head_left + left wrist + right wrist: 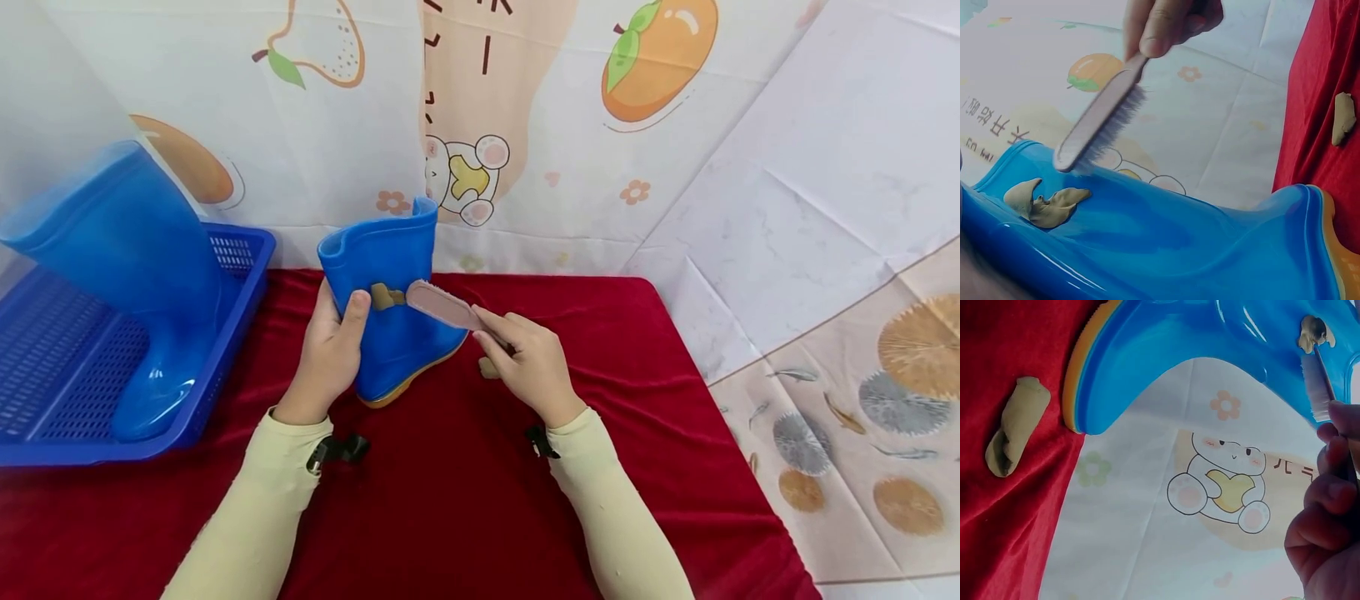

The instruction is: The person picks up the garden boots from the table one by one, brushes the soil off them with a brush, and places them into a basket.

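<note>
A blue rain boot (pixel 397 333) with a yellow sole is held at its shaft by my left hand (pixel 326 354), thumb on the near side. Stuck to the shaft is a brown, clay-like lump (pixel 1050 206). My right hand (pixel 532 362) pinches the handle of a brush (pixel 442 306) with a pinkish back and pale bristles. In the left wrist view the brush head hangs at the boot's edge beside the lump; whether the bristles touch the boot I cannot tell. Only a blurred edge of my left hand shows in that view.
At the left, a second blue boot (pixel 157 275) stands in a blue plastic basket (pixel 258 258). Another clay-like piece (pixel 1019 425) lies on the red cloth (pixel 465 500), partly behind my right hand in the head view. A printed curtain (pixel 300 167) hangs behind the table.
</note>
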Demonstrator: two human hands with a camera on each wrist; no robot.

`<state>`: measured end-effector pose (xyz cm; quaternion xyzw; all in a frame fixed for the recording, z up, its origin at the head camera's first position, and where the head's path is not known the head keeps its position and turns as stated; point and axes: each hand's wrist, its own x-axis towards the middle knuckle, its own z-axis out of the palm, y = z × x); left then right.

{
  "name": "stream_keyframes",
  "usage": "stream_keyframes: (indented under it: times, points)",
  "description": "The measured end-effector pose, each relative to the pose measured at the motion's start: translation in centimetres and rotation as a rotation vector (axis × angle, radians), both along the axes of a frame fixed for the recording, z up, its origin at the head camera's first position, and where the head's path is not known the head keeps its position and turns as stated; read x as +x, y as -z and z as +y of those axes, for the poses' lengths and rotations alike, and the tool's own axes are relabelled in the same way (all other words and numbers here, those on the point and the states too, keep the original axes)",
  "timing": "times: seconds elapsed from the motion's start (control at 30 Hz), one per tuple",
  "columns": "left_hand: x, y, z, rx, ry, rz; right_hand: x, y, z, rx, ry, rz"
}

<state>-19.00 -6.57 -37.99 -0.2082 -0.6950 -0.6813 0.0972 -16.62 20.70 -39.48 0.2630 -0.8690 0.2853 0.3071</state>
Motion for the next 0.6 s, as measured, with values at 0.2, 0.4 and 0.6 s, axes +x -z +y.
stream_keyframes:
  times: [0.2, 0.4, 0.6]
  points:
    - [0.5, 0.0, 0.6, -0.027, 0.039, 0.008, 0.2, -0.4, -0.4, -0.073, -0.127, 0.011]
    - [0.8, -0.2, 1.1, -0.03, 0.078, 0.012, 0.5, -0.3, -1.1, -0.035, -0.214, 0.0]
    - [0.8, -0.2, 1.1, -0.031, 0.075, 0.017, 0.4, 0.0, -1.0, -0.023, -0.16, -0.008]
